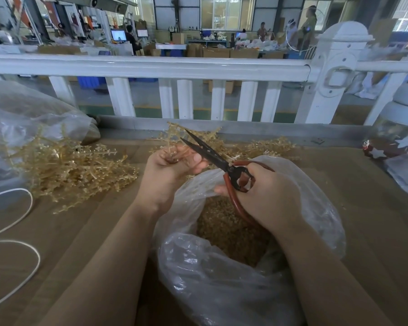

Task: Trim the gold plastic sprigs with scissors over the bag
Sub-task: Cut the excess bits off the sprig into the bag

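Brown cardboard covers the surface (353, 208), which runs up to a white railing (151, 67) with a factory hall behind it. At the centre, the left hand (172, 165) grips a gold sprig (174, 135) by its stem, fingers curled round it, so the branched top stands up toward 12 o'clock. The scissors (212, 156) meet it from 4 o'clock: their dark blades are parted in a narrow V, with the tips just beside the sprig's branches; whether a blade touches the plastic is hard to tell. The right hand (266, 196) holds the scissors by their red loop handles, thumb through one loop and fingers wrapped round the other. Both hands hover over the open mouth of a clear plastic bag (222, 290), which sits at 6 o'clock and holds a heap of small gold trimmings (222, 231). At 9 o'clock a loose pile of gold sprigs (76, 170) lies on the surface, spilling from a second clear bag (21, 114) at 10 o'clock. More sprigs (269, 147) lie beyond the hands at 1 o'clock. A white cord (28, 262) loops at 8 o'clock. At 3 o'clock stands a glass jar (400, 137) with white stars on it.
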